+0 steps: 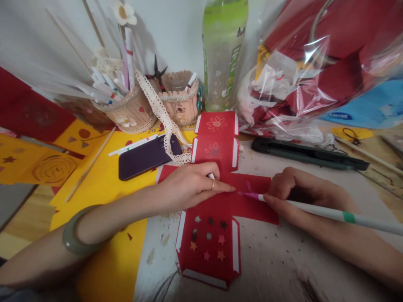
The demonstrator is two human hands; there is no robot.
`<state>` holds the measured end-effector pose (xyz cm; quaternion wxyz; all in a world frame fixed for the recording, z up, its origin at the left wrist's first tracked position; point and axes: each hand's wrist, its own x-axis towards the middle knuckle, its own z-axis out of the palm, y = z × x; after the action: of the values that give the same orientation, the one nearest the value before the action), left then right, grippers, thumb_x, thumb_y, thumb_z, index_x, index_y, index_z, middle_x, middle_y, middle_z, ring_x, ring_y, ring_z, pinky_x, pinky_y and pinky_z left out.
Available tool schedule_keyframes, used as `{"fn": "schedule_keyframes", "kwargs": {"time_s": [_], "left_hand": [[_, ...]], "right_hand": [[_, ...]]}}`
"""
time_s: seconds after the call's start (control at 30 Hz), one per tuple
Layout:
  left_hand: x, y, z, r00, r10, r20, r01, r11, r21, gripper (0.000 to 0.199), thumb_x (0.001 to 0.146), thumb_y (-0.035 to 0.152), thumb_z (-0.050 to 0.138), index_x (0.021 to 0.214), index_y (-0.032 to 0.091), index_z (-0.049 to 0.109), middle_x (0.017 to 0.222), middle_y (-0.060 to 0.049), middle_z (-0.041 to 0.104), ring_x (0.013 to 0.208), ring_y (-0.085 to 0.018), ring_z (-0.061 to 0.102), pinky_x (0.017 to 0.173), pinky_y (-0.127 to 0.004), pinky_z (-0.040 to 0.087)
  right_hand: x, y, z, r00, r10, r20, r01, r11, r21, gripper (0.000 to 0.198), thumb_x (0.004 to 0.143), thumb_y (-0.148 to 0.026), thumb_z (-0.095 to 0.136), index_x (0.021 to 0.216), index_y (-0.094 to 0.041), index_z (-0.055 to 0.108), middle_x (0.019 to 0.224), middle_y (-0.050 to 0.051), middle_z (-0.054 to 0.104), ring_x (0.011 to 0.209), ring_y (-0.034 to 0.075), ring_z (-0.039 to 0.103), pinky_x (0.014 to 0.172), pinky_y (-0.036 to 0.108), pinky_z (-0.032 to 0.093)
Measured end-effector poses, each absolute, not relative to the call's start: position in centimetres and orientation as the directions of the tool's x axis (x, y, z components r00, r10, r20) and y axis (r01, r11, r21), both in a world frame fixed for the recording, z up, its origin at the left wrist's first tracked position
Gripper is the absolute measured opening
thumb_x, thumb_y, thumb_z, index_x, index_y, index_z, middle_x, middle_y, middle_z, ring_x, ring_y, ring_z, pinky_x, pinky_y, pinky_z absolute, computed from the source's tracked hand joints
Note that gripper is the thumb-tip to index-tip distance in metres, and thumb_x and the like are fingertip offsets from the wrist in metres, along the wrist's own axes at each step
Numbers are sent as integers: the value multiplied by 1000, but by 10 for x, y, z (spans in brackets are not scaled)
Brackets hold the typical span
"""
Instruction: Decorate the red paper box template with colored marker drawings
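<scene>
Your cross-shaped red card (218, 204) lies flat at the centre, white strips (236, 243) edging its tabs. Work appears part-done: outlined flowers (217, 123) fill the 12 o'clock panels and stars (221, 240) dot the 6 o'clock one; the 3 o'clock panel bears a pink stroke (249, 185), its marking seemingly unfinished. Your right hand (317, 188) pinches the smooth, slim pen (315, 209); your left hand (189, 184), one finger outstretched, closes on a white bit (210, 175) (perhaps a cap). Soft, holed lace (151, 94) trails at 11 o'clock.
</scene>
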<state>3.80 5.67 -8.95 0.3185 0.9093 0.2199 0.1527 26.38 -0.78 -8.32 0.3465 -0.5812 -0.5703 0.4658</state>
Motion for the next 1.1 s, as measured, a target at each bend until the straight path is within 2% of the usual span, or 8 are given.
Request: {"fn": "schedule_keyframes", "kwargs": {"time_s": [0.37, 0.53, 0.73, 0.87, 1.1], "left_hand": [[38, 57, -89, 858, 498, 126, 319, -708, 630, 28, 94, 18, 42, 111, 16, 64, 83, -3, 53, 72, -12, 51, 65, -22, 45], [37, 57, -89, 858, 497, 132, 308, -702, 642, 28, 93, 17, 43, 111, 15, 64, 83, -4, 54, 73, -11, 51, 65, -22, 45], [37, 57, -89, 857, 499, 125, 310, -695, 648, 27, 93, 16, 44, 111, 15, 64, 83, -4, 54, 72, -11, 51, 65, -22, 45], [37, 57, -89, 857, 498, 130, 308, -698, 647, 27, 93, 16, 44, 111, 15, 64, 82, -4, 54, 71, -11, 51, 63, -22, 44], [38, 57, -88, 858, 497, 129, 304, -694, 653, 27, 93, 16, 44, 110, 14, 64, 82, -4, 54, 73, -11, 51, 64, -21, 44]], "right_hand": [[263, -8, -83, -70, 984, -162, 341, -129, -931, 27, 71, -32, 65, 58, -23, 44, 61, -4, 48, 55, 12, 38, 48, 28, 25], [266, -6, -82, -87, 984, -155, 320, -120, -940, 31, 70, -29, 65, 56, -23, 39, 55, -5, 41, 54, 13, 35, 48, 28, 23], [263, -8, -82, -49, 987, -151, 315, -128, -940, 29, 70, -28, 64, 56, -23, 39, 57, -5, 41, 54, 12, 34, 48, 28, 23], [262, -9, -82, -65, 988, -139, 326, -111, -939, 27, 73, -30, 62, 57, -23, 41, 56, -5, 42, 54, 12, 35, 47, 28, 23], [264, -7, -83, -92, 985, -144, 299, -111, -948, 30, 70, -29, 67, 57, -23, 41, 56, -5, 43, 53, 12, 36, 46, 27, 24]]}}
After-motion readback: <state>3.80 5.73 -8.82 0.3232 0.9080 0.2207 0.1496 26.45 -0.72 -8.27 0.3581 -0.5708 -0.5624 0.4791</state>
